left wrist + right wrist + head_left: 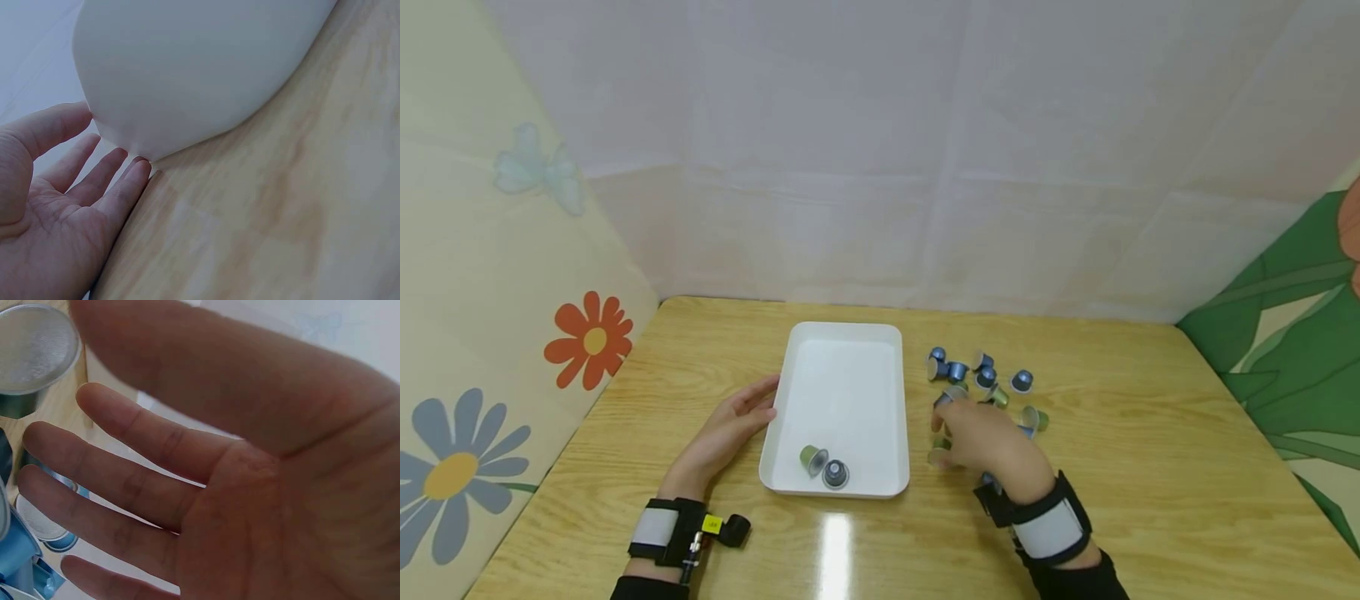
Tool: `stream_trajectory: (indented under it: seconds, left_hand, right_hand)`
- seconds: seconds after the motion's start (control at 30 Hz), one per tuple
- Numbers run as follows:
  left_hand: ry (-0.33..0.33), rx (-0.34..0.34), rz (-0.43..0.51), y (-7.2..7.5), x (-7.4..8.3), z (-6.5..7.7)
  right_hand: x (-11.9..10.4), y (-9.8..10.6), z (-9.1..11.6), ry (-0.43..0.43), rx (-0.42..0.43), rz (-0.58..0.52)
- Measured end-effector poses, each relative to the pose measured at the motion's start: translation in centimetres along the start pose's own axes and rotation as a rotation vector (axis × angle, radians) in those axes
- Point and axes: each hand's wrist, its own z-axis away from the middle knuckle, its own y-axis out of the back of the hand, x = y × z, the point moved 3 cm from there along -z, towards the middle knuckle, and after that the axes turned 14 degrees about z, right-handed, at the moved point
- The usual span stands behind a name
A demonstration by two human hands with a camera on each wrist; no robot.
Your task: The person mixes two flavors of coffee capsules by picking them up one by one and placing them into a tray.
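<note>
A white tray (848,383) lies on the wooden table with a green coffee capsule (812,459) and a dark grey-blue capsule (836,474) near its front edge. At the tray's left side rests my left hand (722,437); in the left wrist view its thumb and fingertips touch the tray wall (187,69), fingers loosely extended. My right hand (992,442) reaches over the loose capsules, a silver-lidded one (952,394) by its fingertips. Seen from the right wrist, the fingers are spread and nearly straight, with a green capsule (37,353) beside the thumb tip.
Several blue capsules (957,371) and a few green ones (997,396) lie scattered right of the tray, some partly hidden by the right hand. One blue capsule (1022,381) sits farther right. A white cloth (925,167) hangs behind the table (1150,433).
</note>
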Motion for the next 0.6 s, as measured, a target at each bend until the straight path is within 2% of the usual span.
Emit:
stream_trajectory:
  seconds: [0.37,0.6]
  left_hand:
    - [-0.003,0.000,0.007,-0.1,0.0,-0.1]
    - [-0.008,0.005,0.002,0.0,0.0,0.0]
  right_hand:
    - [0.2,-0.6,-0.4,-0.016,-0.030,-0.045]
    - [0.0,-1.4,-1.1,0.025,-0.016,-0.048]
